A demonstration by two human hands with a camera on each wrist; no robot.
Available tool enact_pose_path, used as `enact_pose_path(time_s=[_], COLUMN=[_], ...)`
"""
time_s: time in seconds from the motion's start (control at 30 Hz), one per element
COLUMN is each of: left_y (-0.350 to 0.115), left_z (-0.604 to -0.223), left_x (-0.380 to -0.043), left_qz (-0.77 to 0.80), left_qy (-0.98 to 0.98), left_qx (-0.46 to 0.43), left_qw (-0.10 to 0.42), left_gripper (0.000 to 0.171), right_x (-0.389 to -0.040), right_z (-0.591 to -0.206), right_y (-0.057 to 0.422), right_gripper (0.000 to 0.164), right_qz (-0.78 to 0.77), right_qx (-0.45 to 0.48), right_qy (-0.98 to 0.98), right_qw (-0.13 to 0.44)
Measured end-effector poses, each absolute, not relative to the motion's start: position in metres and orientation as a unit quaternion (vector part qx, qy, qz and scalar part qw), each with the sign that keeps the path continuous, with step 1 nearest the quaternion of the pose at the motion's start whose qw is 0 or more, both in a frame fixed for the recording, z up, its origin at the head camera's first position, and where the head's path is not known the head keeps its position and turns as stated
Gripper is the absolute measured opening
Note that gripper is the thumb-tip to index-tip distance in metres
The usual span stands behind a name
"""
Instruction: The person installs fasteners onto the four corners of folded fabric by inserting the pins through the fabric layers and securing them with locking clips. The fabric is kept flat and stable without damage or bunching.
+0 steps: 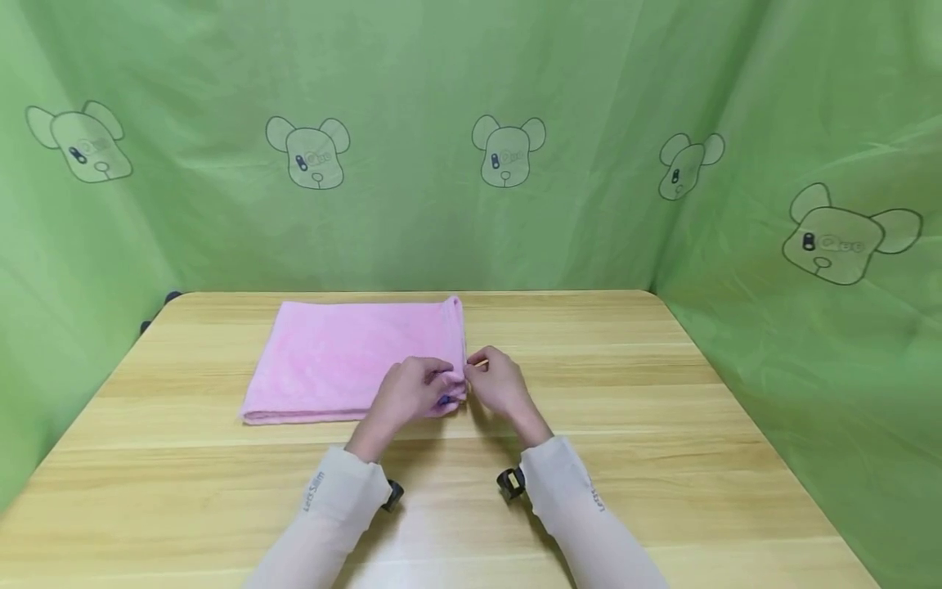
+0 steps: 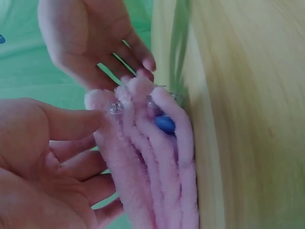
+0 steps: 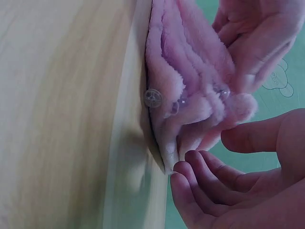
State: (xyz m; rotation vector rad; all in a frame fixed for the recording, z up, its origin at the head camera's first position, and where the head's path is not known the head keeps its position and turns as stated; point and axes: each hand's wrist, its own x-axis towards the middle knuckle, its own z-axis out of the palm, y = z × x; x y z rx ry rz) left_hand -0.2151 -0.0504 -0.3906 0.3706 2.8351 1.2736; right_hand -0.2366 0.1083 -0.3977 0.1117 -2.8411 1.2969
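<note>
A folded pink plush cloth (image 1: 353, 352) lies flat on the left half of the table in the head view. My left hand (image 1: 412, 391) pinches its layers at the near right corner, thumb on the upper layer. Just right of that corner is my right hand (image 1: 500, 383). In the right wrist view its loosely bent fingertips (image 3: 178, 183) touch the cloth's end, thumb and fingers apart. Clear round snap buttons (image 3: 153, 98) show among the layers, and a smooth blue piece (image 2: 165, 124) sits between two of them. What the blue piece belongs to is hidden.
The wooden table (image 1: 625, 491) extends around the cloth, with its far edge just behind it. Green curtains (image 1: 412, 221) printed with bear outlines stand at the back and sides. Dark wrist devices (image 1: 511, 483) hang at the cuffs.
</note>
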Motion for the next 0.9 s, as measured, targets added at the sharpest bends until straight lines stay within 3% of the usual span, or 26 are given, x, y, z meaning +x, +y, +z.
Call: enact_pose_path(time_s=[0.4,0.6,0.9], left_y=[-0.051,-0.055,-0.071], left_z=[-0.391,-0.388,-0.386], left_x=[-0.215,-0.218,-0.223], left_qz=[0.464,0.407,0.316], left_qy=[0.876,0.909,0.941], left_qx=[0.111,0.091,0.056], left_qw=[0.069,-0.020,-0.103], left_gripper=[0.020,0.033,0.064], right_x=[-0.234,-0.233,-0.231], right_z=[-0.396,-0.393,-0.385], right_y=[0.110,0.108,0.104], right_gripper=[0.024,0.027,0.037], right_qz=[0.414,0.413,0.351], right_qx=[0.041,0.049,0.052], right_qy=[-0.909,-0.909,-0.924], right_qw=[-0.007,0.023,0.141])
